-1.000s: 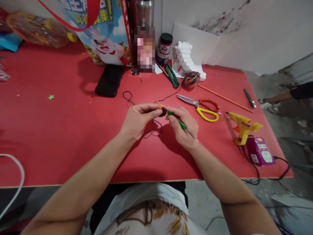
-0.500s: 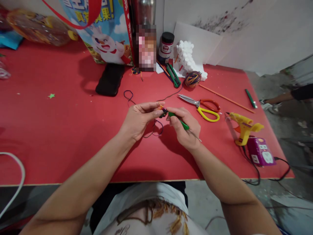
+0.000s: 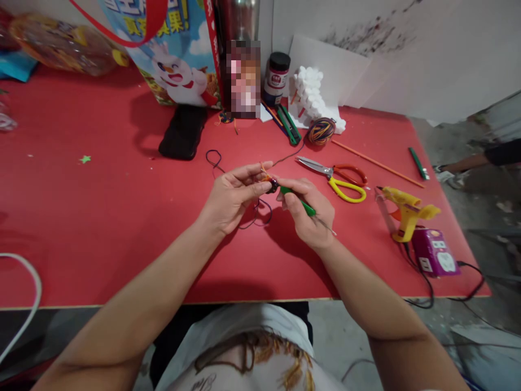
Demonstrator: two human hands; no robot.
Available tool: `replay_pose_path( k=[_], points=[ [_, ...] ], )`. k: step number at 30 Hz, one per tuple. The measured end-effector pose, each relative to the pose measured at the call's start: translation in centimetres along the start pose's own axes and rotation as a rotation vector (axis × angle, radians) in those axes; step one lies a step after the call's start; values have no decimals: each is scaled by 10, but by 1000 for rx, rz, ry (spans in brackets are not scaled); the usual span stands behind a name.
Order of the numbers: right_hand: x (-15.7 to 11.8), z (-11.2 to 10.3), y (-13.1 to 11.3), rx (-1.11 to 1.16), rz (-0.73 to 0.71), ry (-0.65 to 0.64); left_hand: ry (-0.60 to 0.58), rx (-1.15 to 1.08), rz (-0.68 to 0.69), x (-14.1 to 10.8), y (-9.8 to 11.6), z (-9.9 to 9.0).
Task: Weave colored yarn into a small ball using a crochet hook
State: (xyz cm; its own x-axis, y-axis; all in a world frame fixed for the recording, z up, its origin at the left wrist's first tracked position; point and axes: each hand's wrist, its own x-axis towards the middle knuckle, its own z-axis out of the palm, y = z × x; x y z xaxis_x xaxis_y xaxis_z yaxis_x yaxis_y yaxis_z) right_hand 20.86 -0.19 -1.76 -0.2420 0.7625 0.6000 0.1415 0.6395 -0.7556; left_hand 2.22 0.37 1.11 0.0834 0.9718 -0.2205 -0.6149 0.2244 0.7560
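Observation:
My left hand [image 3: 233,196] pinches a small piece of crochet work [image 3: 272,185] in dark purple and orange yarn, partly hidden by the thumb and fingers. Closed around a green-handled crochet hook [image 3: 299,201] is my right hand [image 3: 310,213]; the hook's thin metal rear end sticks out below the palm. Its working tip meets the crochet piece and is too small to make out. From the piece, a strand of yarn [image 3: 290,157] runs up to the multicoloured yarn ball [image 3: 321,132]. Loose dark loops of yarn [image 3: 264,213] hang or lie under my left hand.
Scissors [image 3: 331,172] with red and yellow handles lie right of my hands on the red table [image 3: 122,228]. Farther right are a yellow glue gun [image 3: 407,212] and a purple power box [image 3: 434,252]. Behind are a black phone [image 3: 183,132], a green cutter [image 3: 288,125] and a jar [image 3: 277,79].
The left fingers have lifted slightly, and an orange strand now shows between them above the crochet piece. The right hand and hook have barely moved.

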Motion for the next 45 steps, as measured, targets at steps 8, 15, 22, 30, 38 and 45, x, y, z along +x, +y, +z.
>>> replay_pose_path(
  k=[8,15,22,30,38,45],
  points=[
    [-3,3,-3,-2,28,27,-17,20,54,1,-3,-1],
    [-6,5,-9,112,159,118,17,-53,2,-8,-7,10],
    [-4,2,-8,58,152,84,44,65,107,-7,-8,4],
    [-1,2,-11,-30,44,58,128,181,183,-11,-13,8],
    [-4,13,-12,-206,30,109,129,99,195,-11,-20,17],
    [-4,10,-4,-82,-32,70,22,50,43,-6,0,9]
  ],
)
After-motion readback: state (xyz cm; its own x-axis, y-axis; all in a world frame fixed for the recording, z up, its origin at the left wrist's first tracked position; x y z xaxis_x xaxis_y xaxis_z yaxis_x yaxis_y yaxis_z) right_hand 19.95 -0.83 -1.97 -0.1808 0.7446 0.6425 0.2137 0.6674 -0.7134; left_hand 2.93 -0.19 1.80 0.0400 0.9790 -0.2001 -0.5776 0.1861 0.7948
